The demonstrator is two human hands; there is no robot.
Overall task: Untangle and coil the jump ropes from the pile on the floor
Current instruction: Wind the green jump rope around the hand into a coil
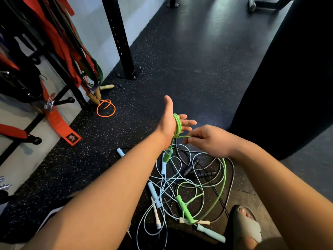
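Note:
A green jump rope [177, 124] is looped several times around my left hand [170, 121], which is held out flat with straight fingers and the thumb up. One green handle [167, 156] dangles below that wrist. My right hand [209, 139] pinches the green cord just right of the loops. The cord runs down in an arc to the other green handle [184, 209] in the tangled pile [180, 186] on the floor. The pile also holds light blue ropes and handles, black handles [191, 167] and dark cords.
A black rack post [119, 38] is bolted to the floor at upper left. Red and green bands [59, 44] hang on a rack at left, with an orange rope [106, 108] below. A large black bag [288, 83] stands at right. My sandalled foot [246, 224] is beside the pile.

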